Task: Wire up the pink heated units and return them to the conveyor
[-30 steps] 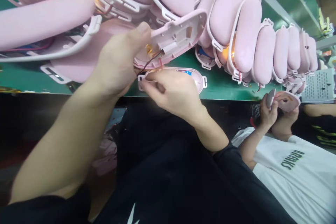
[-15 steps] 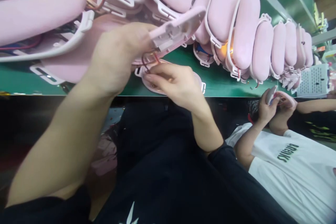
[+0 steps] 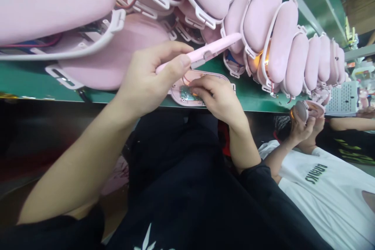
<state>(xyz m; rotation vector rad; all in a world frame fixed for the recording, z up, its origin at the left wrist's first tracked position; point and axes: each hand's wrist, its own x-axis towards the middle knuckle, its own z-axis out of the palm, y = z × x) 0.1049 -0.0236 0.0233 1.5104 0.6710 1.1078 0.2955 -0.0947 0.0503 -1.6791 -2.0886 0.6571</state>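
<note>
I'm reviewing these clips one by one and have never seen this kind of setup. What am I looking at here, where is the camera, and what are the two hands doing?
The camera sits on a person's head and looks down at their own bare hands over a green workbench. The left hand pinches a thin pink cover half, seen edge-on and lifted above the bench. The right hand rests its fingers on an open pink shell lying on the bench, with a small green circuit board showing inside. Behind them, many pink padded housings stand packed in a row. At the right, a co-worker in a white shirt holds a similar pink part in both hands.
</note>
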